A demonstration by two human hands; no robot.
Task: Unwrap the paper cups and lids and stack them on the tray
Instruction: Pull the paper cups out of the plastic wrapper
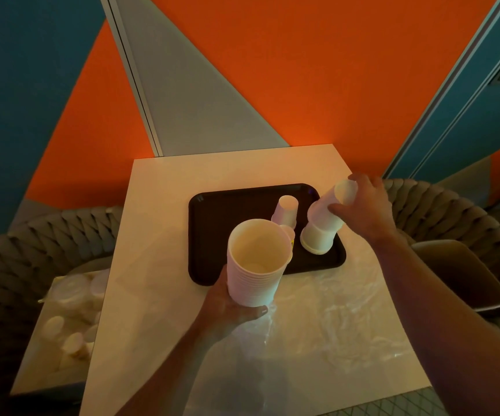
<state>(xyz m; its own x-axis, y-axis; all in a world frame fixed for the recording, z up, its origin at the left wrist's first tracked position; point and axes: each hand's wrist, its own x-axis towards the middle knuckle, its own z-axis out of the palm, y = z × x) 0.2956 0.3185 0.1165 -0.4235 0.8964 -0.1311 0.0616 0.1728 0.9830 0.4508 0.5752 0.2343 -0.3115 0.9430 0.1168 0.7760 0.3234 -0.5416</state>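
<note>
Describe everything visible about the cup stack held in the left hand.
The nested stack of white paper cups is upright with its mouth up, showing a pale, empty inside. Many rolled rims band its lower part. The left hand grips it from below and behind, fingers curled around its base. It is raised over the near edge of the black tray, partly hiding a smaller cup behind it.

Three stacks of paper cups (254, 262), one black tray (212, 217), two hands (366, 202).
</note>
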